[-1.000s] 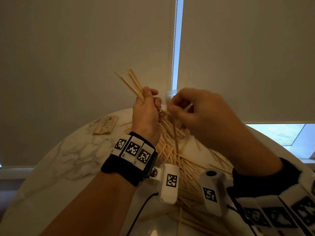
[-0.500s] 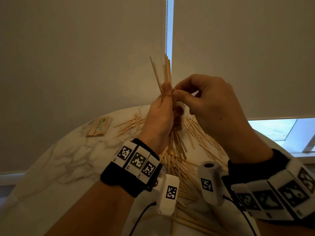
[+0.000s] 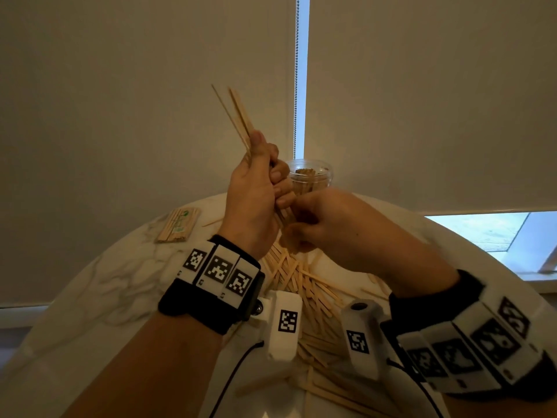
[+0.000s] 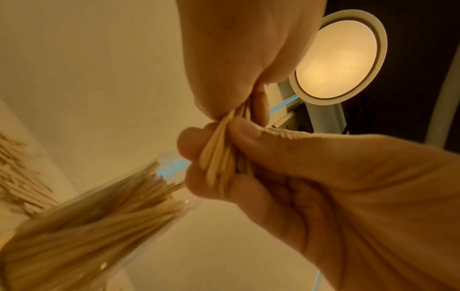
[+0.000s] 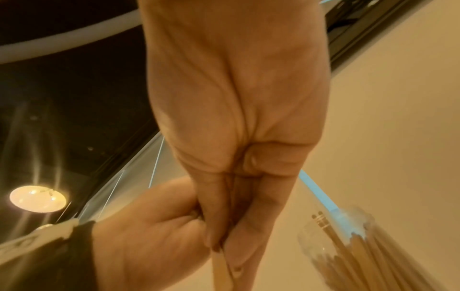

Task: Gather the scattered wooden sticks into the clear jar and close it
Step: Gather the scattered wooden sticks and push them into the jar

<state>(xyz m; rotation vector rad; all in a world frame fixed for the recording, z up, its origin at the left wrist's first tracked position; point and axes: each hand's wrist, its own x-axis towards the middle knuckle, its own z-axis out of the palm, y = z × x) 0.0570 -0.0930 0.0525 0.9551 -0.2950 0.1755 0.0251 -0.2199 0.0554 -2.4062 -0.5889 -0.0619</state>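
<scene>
Head view shows the left hand (image 3: 253, 191) raised above the table (image 3: 99, 285), its fingers curled tight round a bundle of sticks (image 3: 236, 116) that juts up and to the left out of the fist. The right hand (image 3: 325, 224) sits just beside it, lower and to the right, with its fingertips closed on the bottom ends of the same bundle. Both hands are touching.

Behind them, near the far edge of the table, stands the clear jar (image 3: 313, 176), upright, with no lid on it and many sticks already standing inside. Loose sticks (image 3: 301, 285) lie in a heap on the marble top under and between the wrists, spreading toward the near edge. A small wrapped packet of sticks (image 3: 177, 224) lies flat well to the left of the heap.

Left wrist view shows the left thumb and fingers (image 4: 196, 141) clamped on the lower ends of the bundle (image 4: 219, 157), with the right hand (image 4: 234, 59) pinching from above; the jar (image 4: 99, 226) appears blurred at lower left, full of sticks. A round ceiling lamp (image 4: 338, 59) glows beyond.

Right wrist view shows the right hand (image 5: 234, 118) with its fingers pressed together on what seems to be one or two stick ends (image 5: 219, 271), though blur makes the count uncertain. The left hand (image 5: 154, 236) is against it, and the jar (image 5: 348, 246) is at lower right.
</scene>
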